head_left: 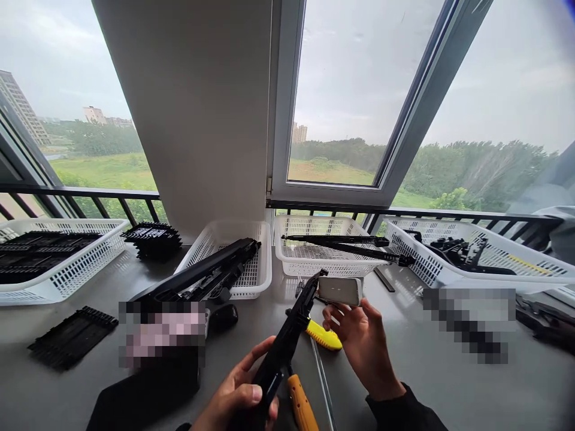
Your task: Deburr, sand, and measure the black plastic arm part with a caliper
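Note:
My left hand (240, 386) grips a long narrow black plastic part (287, 332), tilted with its far end up and to the right. My right hand (359, 335) is just right of that part, its thumb and fingers apart. Its fingertips are close to the lower edge of a pale grey flat rectangular object (340, 291); whether they touch it I cannot tell. Below lie a yellow-handled tool (324, 335), an orange tool handle (302, 404) and a thin metal rod (322, 380).
White baskets (238, 287) line the windows, several with black plastic parts. Long black parts (197, 272) stick out of one. A stack of black plates (153, 236), a single black plate (74, 336) and a dark rounded object (223, 317) lie left. Blurred patches hide some things.

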A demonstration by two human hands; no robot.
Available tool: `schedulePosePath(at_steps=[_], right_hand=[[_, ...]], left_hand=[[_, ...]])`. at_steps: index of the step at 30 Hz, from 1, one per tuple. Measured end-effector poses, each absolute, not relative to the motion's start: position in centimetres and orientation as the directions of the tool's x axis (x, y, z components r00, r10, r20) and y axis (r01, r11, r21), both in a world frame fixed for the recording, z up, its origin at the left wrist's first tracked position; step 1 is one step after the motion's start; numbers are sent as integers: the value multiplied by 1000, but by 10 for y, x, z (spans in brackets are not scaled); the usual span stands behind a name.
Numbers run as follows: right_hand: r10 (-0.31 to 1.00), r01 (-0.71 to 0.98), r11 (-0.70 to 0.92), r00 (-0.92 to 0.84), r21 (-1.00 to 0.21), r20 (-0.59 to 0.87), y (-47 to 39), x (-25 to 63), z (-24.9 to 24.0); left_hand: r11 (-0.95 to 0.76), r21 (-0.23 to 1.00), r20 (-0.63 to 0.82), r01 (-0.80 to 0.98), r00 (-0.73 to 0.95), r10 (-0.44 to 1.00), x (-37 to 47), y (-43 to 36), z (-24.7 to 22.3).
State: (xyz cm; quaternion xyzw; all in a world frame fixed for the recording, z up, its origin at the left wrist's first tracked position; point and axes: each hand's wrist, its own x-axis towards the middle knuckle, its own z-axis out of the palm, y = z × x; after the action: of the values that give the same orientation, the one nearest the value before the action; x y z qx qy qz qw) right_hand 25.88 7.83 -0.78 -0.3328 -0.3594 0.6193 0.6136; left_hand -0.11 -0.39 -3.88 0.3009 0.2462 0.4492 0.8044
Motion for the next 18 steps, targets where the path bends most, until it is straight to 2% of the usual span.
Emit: schedulePosePath(at_steps=[3,6,12,18], right_hand=[[989,-234,147,23,-961,146,76,253,-15],[984,-15,177,12,-984,176,72,246,-20],[984,-10,174,47,-985,173,68,239,-30],[986,55,71,147,-996,79,63,227,-29]], left_hand=[[391,731,-117,-559,462,879,1,-5,-36],[369,777,-129,-511,444,887,2,-9,-34],[316,867,-101,-385,484,869,3,-22,-51],[212,937,-82,-277,415,906,4,-25,-77]])
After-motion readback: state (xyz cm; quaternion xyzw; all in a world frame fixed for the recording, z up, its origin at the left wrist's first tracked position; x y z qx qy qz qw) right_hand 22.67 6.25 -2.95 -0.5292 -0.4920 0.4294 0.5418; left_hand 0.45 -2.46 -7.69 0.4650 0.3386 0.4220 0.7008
